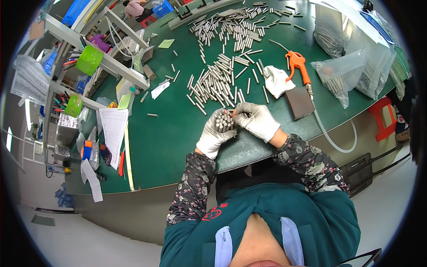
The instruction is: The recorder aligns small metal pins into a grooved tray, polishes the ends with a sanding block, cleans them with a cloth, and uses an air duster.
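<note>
Near the front edge of the green table, my left hand (211, 137), in a white glove, is wrapped round a bundle of metal pins (223, 122), their ends facing up. My right hand (257, 120), also gloved in white, is closed at the bundle's right side, thumb and fingertips pinched together. Whatever those fingertips hold is too small to make out. Just beyond both hands lies a loose heap of the same short steel pins (215, 82). A larger spread of pins (242, 29) covers the table farther back.
To the right are a white cloth (276, 81), an orange air gun (297, 64) with a hose, a brown block (299, 103) and clear bags of pins (336, 78). On the left lie paper sheets (114, 129), red-handled tool (121, 163) and a white shelf frame (113, 66).
</note>
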The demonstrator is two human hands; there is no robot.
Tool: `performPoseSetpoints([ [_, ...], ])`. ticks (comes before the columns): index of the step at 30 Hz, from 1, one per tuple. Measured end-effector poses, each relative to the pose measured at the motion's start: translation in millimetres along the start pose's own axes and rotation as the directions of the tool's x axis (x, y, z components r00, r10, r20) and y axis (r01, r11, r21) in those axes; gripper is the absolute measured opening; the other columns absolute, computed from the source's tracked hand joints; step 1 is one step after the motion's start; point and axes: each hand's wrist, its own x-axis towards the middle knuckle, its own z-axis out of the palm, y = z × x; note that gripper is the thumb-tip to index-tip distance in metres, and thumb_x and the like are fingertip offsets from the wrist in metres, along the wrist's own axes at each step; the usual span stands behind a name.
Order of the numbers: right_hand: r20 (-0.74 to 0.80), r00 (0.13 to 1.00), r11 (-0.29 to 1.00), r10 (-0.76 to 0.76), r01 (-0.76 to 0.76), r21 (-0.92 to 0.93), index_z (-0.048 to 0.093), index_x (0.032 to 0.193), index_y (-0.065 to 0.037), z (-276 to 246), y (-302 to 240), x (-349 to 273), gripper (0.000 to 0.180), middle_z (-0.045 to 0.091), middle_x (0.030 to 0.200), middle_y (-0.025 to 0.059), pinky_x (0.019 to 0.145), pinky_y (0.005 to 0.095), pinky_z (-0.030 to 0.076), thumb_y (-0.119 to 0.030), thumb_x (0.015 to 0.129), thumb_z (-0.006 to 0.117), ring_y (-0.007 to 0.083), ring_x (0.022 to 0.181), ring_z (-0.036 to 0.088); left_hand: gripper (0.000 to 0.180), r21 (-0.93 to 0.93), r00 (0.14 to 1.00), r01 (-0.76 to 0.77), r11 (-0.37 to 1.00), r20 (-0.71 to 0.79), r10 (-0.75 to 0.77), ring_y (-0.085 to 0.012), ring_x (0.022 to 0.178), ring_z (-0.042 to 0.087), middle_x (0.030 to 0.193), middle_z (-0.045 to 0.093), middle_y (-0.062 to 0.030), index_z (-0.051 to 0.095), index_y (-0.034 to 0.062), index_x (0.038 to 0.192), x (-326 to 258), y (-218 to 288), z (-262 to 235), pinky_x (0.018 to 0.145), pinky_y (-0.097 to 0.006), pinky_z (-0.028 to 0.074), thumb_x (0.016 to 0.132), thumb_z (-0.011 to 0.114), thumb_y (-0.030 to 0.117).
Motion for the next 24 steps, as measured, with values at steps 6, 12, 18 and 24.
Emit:
performPoseSetpoints([
  [6,0.016,1.000,0.992,-0.017,0.019,-0.123,0.067,0.092,-0.001,-3.0,-6.5,3.5,0.018,0.067,0.078,0.0136,0.065,0.0267,0.050,-0.012,0.079,0.062,0.0144,0.069,0.064,0.070,-0.013,1.000,-0.018,1.000,-0.005,0.018,-0.0158,0.094,0.060,0.107,0.059,-0.0045,0.044,0.0051,0.125,0.8,-5.2,-3.3,0.080,-0.028,0.052,0.064,0.070,-0.017],
  [12,0.044,0.997,0.956,0.069,-0.053,-0.289,0.069,0.088,-0.004,-7.7,-20.7,8.9,0.022,0.066,0.076,0.0164,0.065,0.0314,0.050,-0.023,0.077,0.064,0.0255,0.070,0.065,0.068,0.115,0.999,-0.038,0.993,0.027,0.035,-0.0139,0.105,0.056,0.115,0.056,-0.0042,0.043,0.0052,0.125,3.3,-10.2,-2.3,0.090,-0.028,0.048,0.066,0.066,-0.019],
  [18,0.085,0.992,0.799,0.090,-0.021,-0.600,0.070,0.086,-0.012,-12.0,-44.8,13.8,0.024,0.066,0.081,0.0154,0.071,0.0404,0.051,-0.030,0.076,0.058,0.0346,0.076,0.063,0.068,0.148,0.998,-0.034,0.988,0.049,0.027,-0.0140,0.107,0.055,0.117,0.055,-0.0040,0.042,0.0054,0.127,3.0,-9.0,2.5,0.093,-0.028,0.046,0.067,0.064,-0.020],
  [24,0.049,0.999,0.786,0.016,0.018,-0.618,0.069,0.089,-0.011,-13.0,-47.3,8.1,0.022,0.066,0.081,0.0149,0.071,0.0402,0.051,-0.026,0.076,0.059,0.0339,0.077,0.063,0.067,0.048,0.994,-0.063,0.997,0.089,0.058,-0.0132,0.106,0.055,0.115,0.056,-0.0026,0.043,0.0055,0.125,4.1,-10.3,1.2,0.091,-0.027,0.047,0.067,0.064,-0.020],
])
